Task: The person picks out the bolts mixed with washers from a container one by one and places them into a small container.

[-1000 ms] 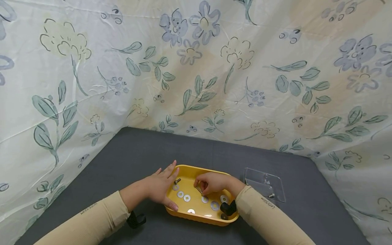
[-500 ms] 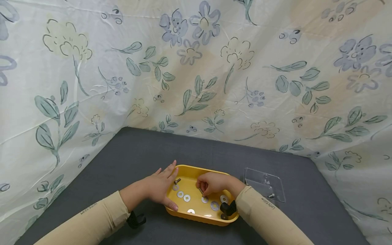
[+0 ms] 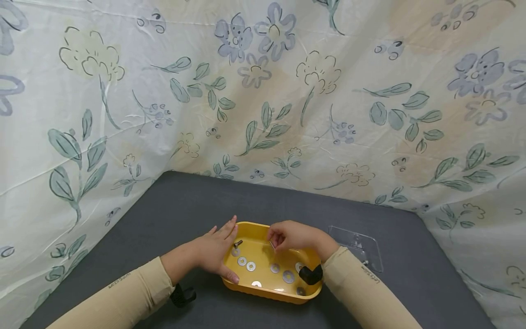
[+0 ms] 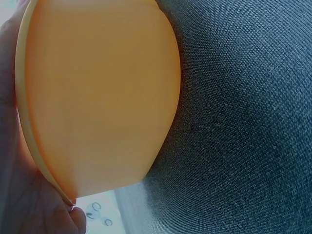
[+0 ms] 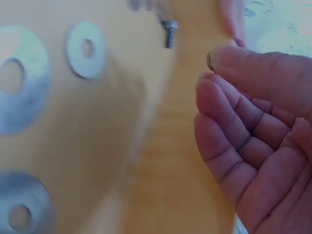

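A yellow tray [image 3: 250,224] sits on the grey tabletop [image 3: 185,205] and holds several flat metal washers [image 3: 246,263] and a short bolt [image 3: 238,242]. My left hand [image 3: 215,251] rests against the tray's left end, fingers straight along the rim and thumb at the near corner. The left wrist view shows only the tray's outer wall [image 4: 97,97] against my palm. My right hand [image 3: 285,236] hovers over the tray's far right part and pinches a small metal part [image 3: 272,245] between thumb and fingertips [image 5: 229,63]. Washers [image 5: 87,48] and the bolt [image 5: 169,33] lie below it.
A clear plastic plate [image 3: 361,244] lies on the table right of the tray, with a small bolt [image 3: 363,262] at its near edge. Flowered cloth [image 3: 263,91] walls the table at the back and both sides. A black wrist mount [image 3: 310,274] overhangs the tray's near right corner.
My right hand has lifted from the tray floor, moving up and away with the small metal part pinched. The left hand and tray have stayed put.
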